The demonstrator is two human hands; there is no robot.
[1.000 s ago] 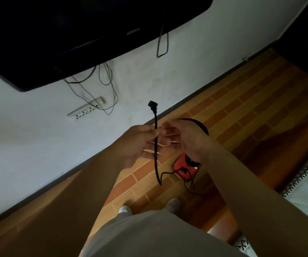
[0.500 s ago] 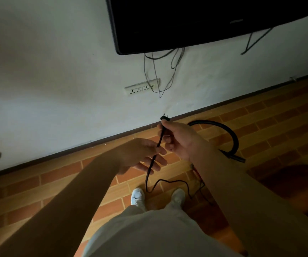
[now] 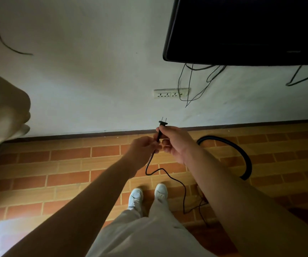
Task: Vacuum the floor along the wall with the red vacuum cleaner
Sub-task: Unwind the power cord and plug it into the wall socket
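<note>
Head view showed the right hand [image 3: 173, 143] pinching the two-pin plug [image 3: 162, 123] just below its flange, prongs aimed up toward the wall outlet strip [image 3: 171, 93]. The left hand [image 3: 143, 148] held the power cord [image 3: 168, 173] just beneath. The red vacuum cleaner's body was hidden behind the right forearm; only its black hose [image 3: 242, 154] showed on the floor. Slack cord looped beside the white shoes [image 3: 160, 191] and could snag a foot. Thin wires [image 3: 192, 86] hanging by the outlets might foul the plug.

Dim room, pale glare lower left, wide-angle edge distortion.
</note>
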